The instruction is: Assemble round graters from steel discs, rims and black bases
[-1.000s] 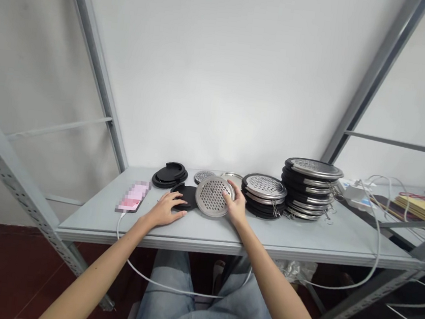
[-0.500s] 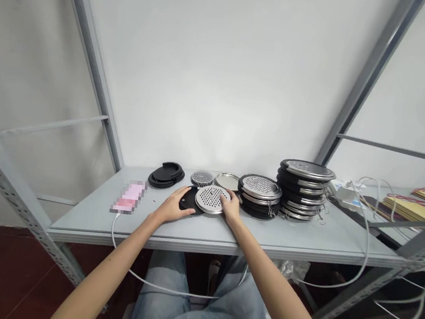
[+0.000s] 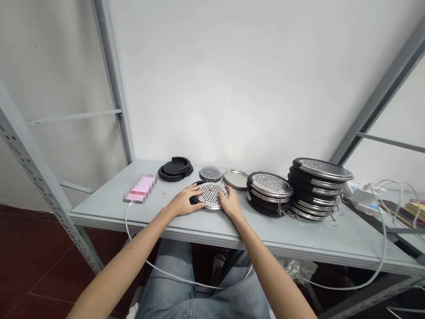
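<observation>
Near the front middle of the table, both hands are around a round perforated metal disc (image 3: 212,194) with a black round case (image 3: 194,199) at its left side. My left hand (image 3: 186,200) has its fingers and thumb curved round the case's left edge. My right hand (image 3: 230,201) grips the disc's right edge, its thumb on the perforated top. Behind them lie a small perforated metal disc (image 3: 210,173) and a shiny shallow metal lid (image 3: 236,178). What lies beneath the held disc is hidden.
Two stacks of black and metal round cases (image 3: 269,192) (image 3: 316,194), with small chains, stand at the right. Black round covers (image 3: 175,169) lie at the back left. A pink phone (image 3: 141,189) on a white cable (image 3: 169,273) rests on the grey table (image 3: 115,202) between shelf posts.
The disc now sits further left over the black case, covering more of it, and my hands are closer together. The whole view has shifted a little.
</observation>
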`<state>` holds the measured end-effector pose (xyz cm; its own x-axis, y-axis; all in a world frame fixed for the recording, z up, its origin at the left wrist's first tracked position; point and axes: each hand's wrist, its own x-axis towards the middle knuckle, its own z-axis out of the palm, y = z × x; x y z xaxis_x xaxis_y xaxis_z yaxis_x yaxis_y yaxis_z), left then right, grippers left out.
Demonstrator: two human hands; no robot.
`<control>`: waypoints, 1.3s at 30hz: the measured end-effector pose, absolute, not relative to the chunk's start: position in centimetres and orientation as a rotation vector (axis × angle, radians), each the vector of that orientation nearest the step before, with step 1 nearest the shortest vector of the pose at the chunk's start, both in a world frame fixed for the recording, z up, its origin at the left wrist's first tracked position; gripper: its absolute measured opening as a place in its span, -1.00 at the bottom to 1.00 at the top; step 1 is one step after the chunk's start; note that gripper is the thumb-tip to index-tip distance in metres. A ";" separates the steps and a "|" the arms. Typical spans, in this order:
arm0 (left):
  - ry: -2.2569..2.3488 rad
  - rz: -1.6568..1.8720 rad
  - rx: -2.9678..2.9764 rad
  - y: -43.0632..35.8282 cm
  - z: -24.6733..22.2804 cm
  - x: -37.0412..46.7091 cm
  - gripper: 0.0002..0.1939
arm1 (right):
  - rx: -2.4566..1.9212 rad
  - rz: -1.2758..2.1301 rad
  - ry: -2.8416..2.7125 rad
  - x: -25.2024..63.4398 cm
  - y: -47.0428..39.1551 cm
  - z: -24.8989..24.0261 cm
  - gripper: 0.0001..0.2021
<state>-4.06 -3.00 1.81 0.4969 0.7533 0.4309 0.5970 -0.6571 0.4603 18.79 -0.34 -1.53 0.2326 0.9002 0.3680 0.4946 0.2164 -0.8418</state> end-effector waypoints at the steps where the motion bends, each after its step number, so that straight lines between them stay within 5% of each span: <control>1: 1.155 0.910 2.482 -3.0 1.8 -4.1 -0.37 | -1.428 0.462 -1.410 18.7 -0.4 -1.5 -0.50; 18: 1.258 0.991 2.381 -2.9 1.6 -4.8 -0.36 | -1.332 0.507 -1.450 19.0 -1.7 -0.4 -0.59; 39: 1.330 1.043 2.359 -1.9 0.9 -4.7 0.04 | -1.294 0.512 -1.516 19.1 -1.5 -0.9 -0.54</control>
<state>-4.66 -1.94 0.87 0.3313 0.8196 0.4674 0.6492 -0.5575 0.5174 19.08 -1.47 -0.92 0.1123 0.8998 0.4216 0.4600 0.3290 -0.8247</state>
